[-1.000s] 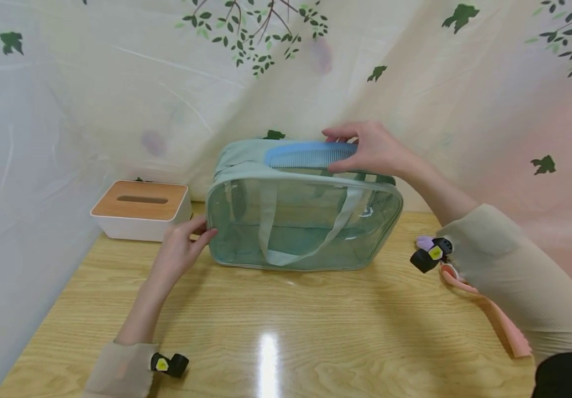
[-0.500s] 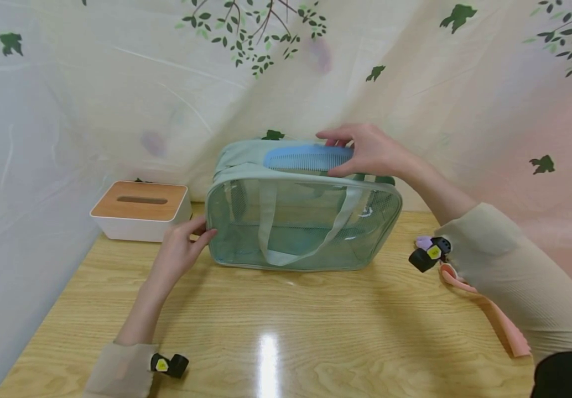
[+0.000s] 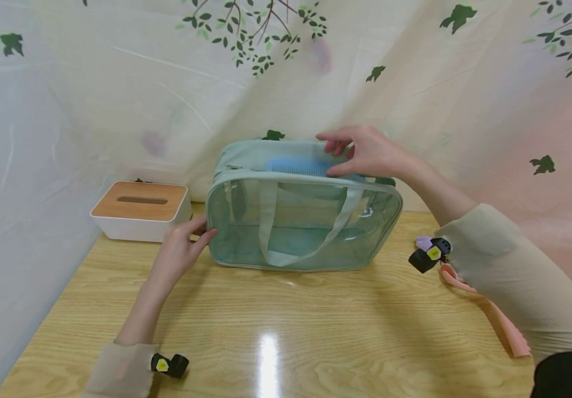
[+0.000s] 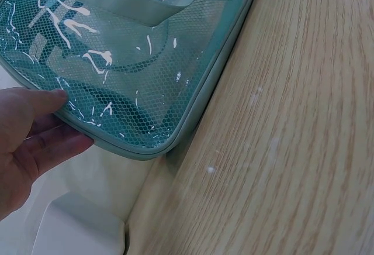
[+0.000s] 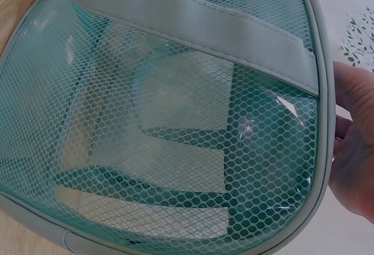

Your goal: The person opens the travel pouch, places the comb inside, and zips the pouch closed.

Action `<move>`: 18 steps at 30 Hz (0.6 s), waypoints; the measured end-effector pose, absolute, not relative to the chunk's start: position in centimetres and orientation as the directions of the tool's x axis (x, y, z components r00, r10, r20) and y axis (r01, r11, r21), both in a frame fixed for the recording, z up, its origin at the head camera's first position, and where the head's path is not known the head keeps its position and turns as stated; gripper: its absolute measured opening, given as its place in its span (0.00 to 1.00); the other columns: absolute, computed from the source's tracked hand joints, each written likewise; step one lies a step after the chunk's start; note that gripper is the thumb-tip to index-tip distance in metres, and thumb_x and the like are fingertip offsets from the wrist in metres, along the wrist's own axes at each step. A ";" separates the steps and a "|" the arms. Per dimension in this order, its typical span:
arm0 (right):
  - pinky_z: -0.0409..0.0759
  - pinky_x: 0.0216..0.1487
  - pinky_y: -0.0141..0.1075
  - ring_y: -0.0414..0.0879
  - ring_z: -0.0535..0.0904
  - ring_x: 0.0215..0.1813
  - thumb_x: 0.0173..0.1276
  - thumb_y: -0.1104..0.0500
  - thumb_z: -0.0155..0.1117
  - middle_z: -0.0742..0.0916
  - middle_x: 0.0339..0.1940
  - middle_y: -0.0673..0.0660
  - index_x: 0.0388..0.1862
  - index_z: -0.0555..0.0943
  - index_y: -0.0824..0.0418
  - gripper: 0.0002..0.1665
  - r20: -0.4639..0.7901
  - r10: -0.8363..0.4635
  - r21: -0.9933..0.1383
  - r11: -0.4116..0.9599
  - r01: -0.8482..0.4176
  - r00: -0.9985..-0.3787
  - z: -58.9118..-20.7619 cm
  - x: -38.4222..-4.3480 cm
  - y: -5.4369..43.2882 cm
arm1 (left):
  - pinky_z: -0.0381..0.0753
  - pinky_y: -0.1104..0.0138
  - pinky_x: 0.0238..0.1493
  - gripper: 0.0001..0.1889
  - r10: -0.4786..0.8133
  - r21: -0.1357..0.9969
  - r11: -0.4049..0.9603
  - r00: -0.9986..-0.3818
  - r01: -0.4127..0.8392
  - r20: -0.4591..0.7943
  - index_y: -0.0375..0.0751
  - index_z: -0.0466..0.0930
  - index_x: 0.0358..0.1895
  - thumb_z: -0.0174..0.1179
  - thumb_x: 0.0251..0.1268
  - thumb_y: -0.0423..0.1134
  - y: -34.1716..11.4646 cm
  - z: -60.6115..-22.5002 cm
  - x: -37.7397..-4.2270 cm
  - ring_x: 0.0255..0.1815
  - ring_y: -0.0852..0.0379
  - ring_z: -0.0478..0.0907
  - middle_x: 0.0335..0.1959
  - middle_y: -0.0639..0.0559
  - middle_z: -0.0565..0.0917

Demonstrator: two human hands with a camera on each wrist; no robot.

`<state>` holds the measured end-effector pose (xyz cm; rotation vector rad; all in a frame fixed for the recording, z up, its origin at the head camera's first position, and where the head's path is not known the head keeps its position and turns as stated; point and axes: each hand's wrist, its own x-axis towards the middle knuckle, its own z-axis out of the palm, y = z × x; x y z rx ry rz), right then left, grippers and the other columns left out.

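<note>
Released, it appears — the blue comb (image 3: 293, 166) slips lower into the top of the green bag (image 3: 306, 218), now nearly inside; the right hand (image 3: 365, 150) spreads empty above, the left hand (image 3: 182, 243) pinching the bag's side.

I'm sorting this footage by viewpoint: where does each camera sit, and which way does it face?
Head: worn on the head, facing forward and down at bag and tabletop; left hand, right hand and sleeves show.
Left wrist: worn there, facing where that hand pinches the bag; the hand shows at left.
Right wrist: worn there, facing the bag's mesh; part of the hand shows at right.
Shared: both wrist views show a bag strap.
</note>
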<state>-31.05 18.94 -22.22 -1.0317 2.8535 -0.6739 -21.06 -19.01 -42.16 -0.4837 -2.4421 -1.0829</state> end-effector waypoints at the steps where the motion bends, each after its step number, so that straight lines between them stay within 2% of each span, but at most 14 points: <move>1: 0.84 0.64 0.51 0.53 0.82 0.59 0.65 0.58 0.76 0.86 0.60 0.60 0.77 0.71 0.58 0.42 0.112 -0.617 -0.412 0.685 -0.601 -0.779 -22.2 -31.1 18.9 | 0.93 0.57 0.34 0.05 0.141 0.612 0.636 -0.851 0.470 0.507 0.38 0.86 0.46 0.64 0.71 0.31 -19.0 -42.2 -21.1 0.38 0.46 0.88 0.35 0.42 0.90; 18: 0.84 0.65 0.52 0.53 0.83 0.60 0.71 0.55 0.71 0.86 0.60 0.60 0.78 0.70 0.54 0.38 0.095 -0.620 -0.424 0.683 -0.595 -0.779 -22.1 -31.4 18.6 | 0.92 0.58 0.33 0.05 0.148 0.611 0.617 -0.836 0.495 0.529 0.37 0.86 0.46 0.65 0.71 0.31 -19.1 -42.3 -21.6 0.37 0.46 0.88 0.35 0.42 0.90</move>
